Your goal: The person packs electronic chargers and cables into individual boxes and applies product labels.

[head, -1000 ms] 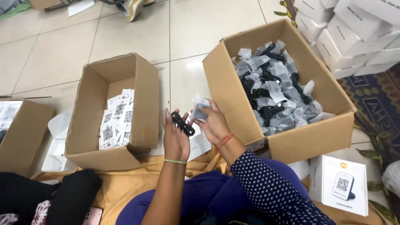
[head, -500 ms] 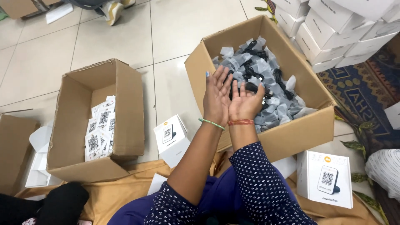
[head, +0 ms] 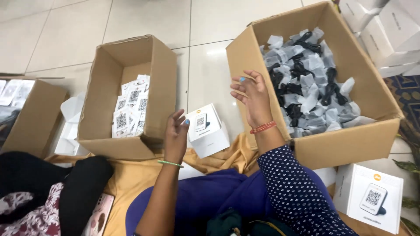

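Two open cartons on the tile floor [head: 210,57], one small white box [head: 208,129] between them.

Right carton [head: 350,140] full of bagged black cables [head: 306,83]; left carton [head: 153,87] holding a stack of code cards [head: 131,111] along its near wall. Left hand [head: 176,133] loosely open, empty, just beside the white box. Right hand [head: 252,94] raised at the cable carton's near-left wall, fingers spread, holding nothing. Second white box [head: 369,196] at that carton's near-right corner.

small white box [head: 208,130] by left hand [head: 176,136], brown cartons (open) [head: 345,144]
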